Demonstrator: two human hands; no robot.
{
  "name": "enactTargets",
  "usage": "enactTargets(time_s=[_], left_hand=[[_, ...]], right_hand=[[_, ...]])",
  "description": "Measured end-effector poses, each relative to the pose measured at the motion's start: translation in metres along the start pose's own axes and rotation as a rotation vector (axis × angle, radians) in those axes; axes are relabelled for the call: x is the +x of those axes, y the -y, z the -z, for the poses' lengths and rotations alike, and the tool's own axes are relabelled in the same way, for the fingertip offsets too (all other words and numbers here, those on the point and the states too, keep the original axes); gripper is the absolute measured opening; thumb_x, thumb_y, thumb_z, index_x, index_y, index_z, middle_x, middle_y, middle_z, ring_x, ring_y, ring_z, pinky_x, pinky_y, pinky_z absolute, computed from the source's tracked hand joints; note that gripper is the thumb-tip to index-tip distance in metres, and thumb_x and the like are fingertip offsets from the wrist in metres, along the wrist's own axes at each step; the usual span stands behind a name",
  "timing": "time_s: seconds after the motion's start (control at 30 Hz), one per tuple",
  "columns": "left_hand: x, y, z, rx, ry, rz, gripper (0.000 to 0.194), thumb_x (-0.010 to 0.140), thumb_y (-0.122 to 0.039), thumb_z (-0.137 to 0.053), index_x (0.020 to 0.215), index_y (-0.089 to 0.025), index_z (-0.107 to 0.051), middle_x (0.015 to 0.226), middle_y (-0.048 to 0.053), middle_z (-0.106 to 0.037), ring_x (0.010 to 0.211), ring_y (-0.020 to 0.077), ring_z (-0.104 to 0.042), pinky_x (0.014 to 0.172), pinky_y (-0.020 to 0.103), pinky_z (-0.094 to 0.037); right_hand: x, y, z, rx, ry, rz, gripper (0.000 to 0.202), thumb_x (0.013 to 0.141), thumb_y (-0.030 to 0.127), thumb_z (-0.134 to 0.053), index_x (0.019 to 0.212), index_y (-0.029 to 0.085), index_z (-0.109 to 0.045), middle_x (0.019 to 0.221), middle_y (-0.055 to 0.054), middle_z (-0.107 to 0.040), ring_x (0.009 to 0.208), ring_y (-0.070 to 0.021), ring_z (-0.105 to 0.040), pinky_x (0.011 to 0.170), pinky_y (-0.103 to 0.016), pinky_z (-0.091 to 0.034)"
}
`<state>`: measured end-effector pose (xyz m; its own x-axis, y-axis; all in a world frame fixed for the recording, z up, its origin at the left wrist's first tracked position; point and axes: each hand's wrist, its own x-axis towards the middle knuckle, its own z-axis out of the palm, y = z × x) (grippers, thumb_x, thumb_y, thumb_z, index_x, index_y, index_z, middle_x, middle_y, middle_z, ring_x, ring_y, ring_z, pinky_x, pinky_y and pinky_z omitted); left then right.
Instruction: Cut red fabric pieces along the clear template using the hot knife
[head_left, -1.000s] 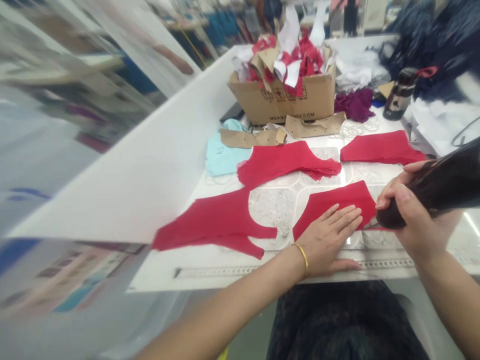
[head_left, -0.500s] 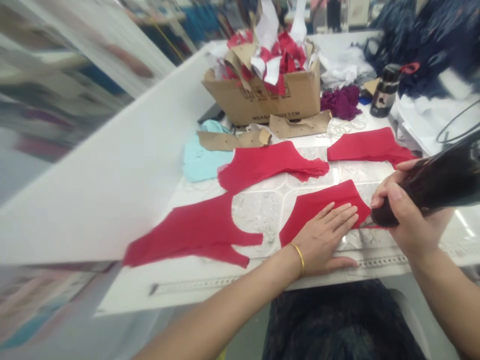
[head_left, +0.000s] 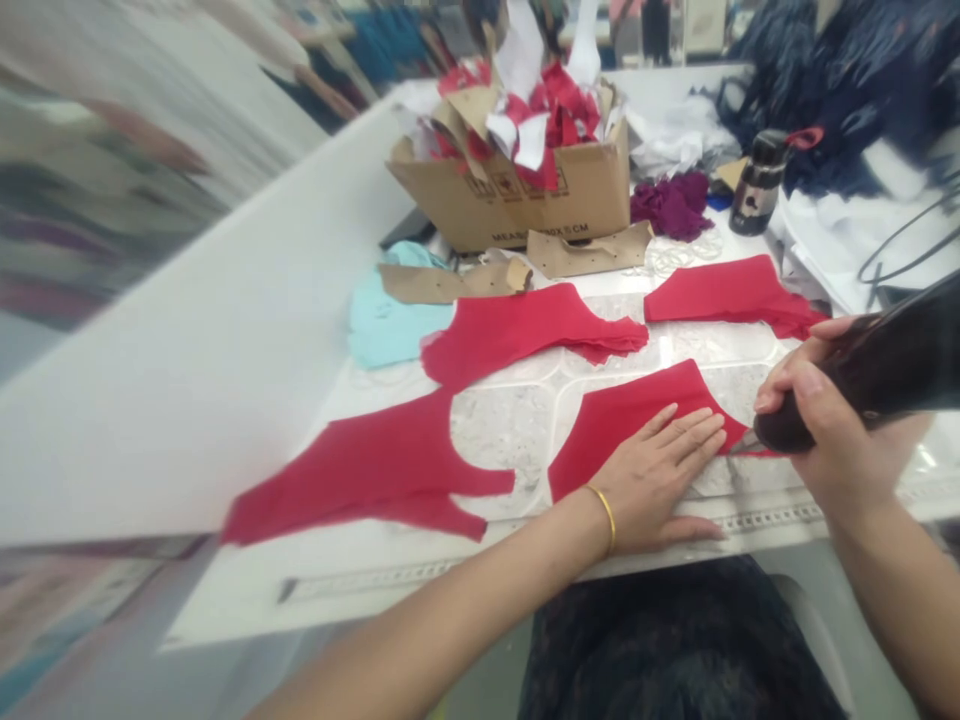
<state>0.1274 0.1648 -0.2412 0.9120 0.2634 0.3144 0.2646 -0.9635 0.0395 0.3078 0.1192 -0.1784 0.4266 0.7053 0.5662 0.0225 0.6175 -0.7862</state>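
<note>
My left hand (head_left: 667, 475), with a gold bangle at the wrist, lies flat with fingers stretched out on a red cut fabric piece (head_left: 630, 425) near the table's front edge. To its right, my right hand (head_left: 847, 430) is wrapped round a thick black tool (head_left: 892, 370), rounded at its near end. A thin grey tip (head_left: 742, 442) beside that end meets the right corner of the same fabric; the tool's exact kind cannot be made out. Three more red fabric pieces lie around: one at the left (head_left: 375, 465), one in the middle (head_left: 525, 330) and one at the back right (head_left: 724, 290).
Behind the fabric stands a cardboard box (head_left: 517, 215) heaped with red and white scraps. Light-blue cloth (head_left: 394, 320), brown card strips (head_left: 589, 250), purple cloth (head_left: 675, 205) and a dark bottle (head_left: 757, 185) lie or stand nearby. A white panel (head_left: 225, 390) borders the left; a measuring tape (head_left: 360, 580) runs along the front.
Both hands have moved slightly right relative to the fabric, the black tool with the right one. The whole view has shifted a little. The fabric pieces keep their layout.
</note>
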Motion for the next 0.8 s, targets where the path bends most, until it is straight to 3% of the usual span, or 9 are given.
enactTargets(time_s=[0.4, 0.57, 0.8], left_hand=[[0.003, 0.001, -0.007, 0.008, 0.009, -0.017, 0.088, 0.1, -0.073, -0.027, 0.15, -0.002, -0.04, 0.155, 0.016, -0.042, 0.148, 0.0277, -0.034, 0.128, 0.043, -0.015], [0.004, 0.001, -0.008, 0.014, -0.021, -0.018, 0.086, 0.1, -0.072, -0.028, 0.148, -0.002, -0.042, 0.154, 0.015, -0.044, 0.147, 0.0277, -0.036, 0.128, 0.043, -0.015], [0.003, 0.001, -0.009, 0.031, 0.0, -0.018, 0.086, 0.1, -0.073, -0.03, 0.15, -0.004, -0.041, 0.155, 0.015, -0.042, 0.148, 0.0269, -0.035, 0.128, 0.042, -0.015]], right_hand=[[0.0, -0.001, 0.008, -0.019, -0.009, 0.022, 0.025, 0.084, 0.017, -0.07, 0.104, 0.018, -0.057, 0.072, 0.003, -0.059, 0.055, -0.0108, -0.057, 0.055, -0.027, -0.052], [0.0, -0.004, 0.008, 0.004, -0.05, 0.038, 0.018, 0.083, 0.018, -0.072, 0.095, 0.017, -0.059, 0.069, 0.002, -0.059, 0.055, -0.0121, -0.057, 0.055, -0.028, -0.052], [0.003, 0.003, 0.025, 0.0, -0.007, 0.047, 0.023, 0.087, 0.02, -0.072, 0.106, 0.019, -0.059, 0.072, 0.002, -0.061, 0.058, -0.0131, -0.06, 0.055, -0.029, -0.052]])
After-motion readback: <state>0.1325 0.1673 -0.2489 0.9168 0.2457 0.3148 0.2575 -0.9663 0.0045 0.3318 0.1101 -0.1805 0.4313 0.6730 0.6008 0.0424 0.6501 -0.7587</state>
